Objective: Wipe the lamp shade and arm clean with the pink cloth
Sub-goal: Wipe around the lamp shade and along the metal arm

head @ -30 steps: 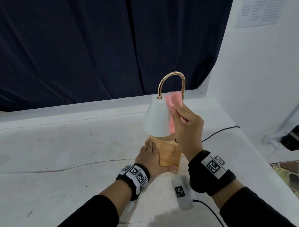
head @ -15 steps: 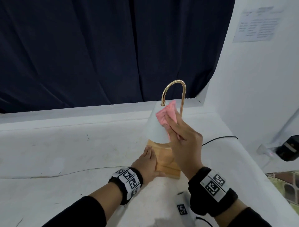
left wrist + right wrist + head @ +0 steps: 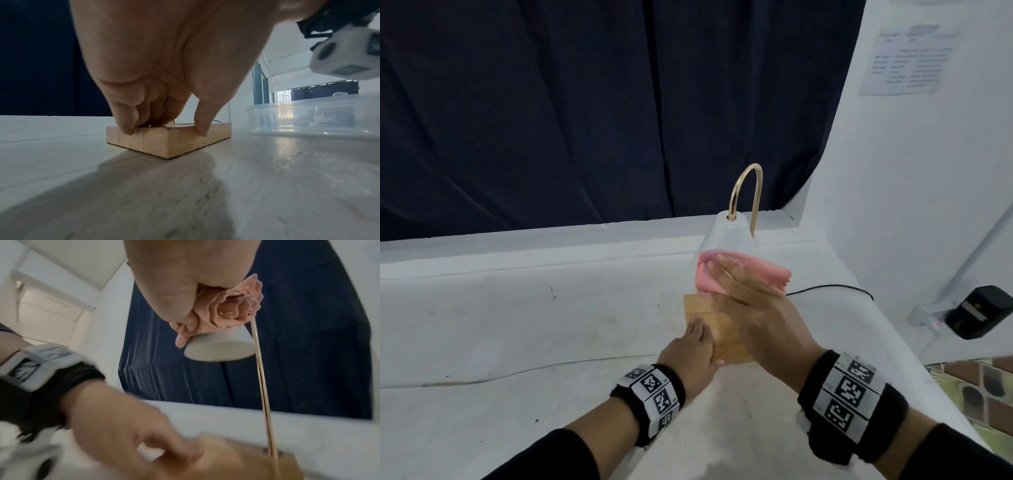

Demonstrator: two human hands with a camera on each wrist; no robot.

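The lamp has a white cone shade (image 3: 726, 236), a curved gold arm (image 3: 744, 185) and a square wooden base (image 3: 705, 318). It stands on the white table (image 3: 517, 325). My right hand (image 3: 736, 277) holds the folded pink cloth (image 3: 707, 281) against the lower front of the shade, fingers laid flat over it. In the right wrist view the pink cloth (image 3: 230, 308) is bunched at my palm above the shade (image 3: 220, 347). My left hand (image 3: 697, 337) grips the near corner of the wooden base (image 3: 164, 142), with fingertips (image 3: 128, 129) and thumb on its top edges.
A black cable (image 3: 832, 289) runs right from the lamp toward a black device (image 3: 976, 311) by the white wall (image 3: 893, 205). A dark curtain (image 3: 551, 102) hangs behind the table. A clear plastic container (image 3: 308, 118) stands to the right of the base.
My right hand has slid the pink cloth from the top of the shade by the arm down to its lower front. The left hand has stayed on the base.
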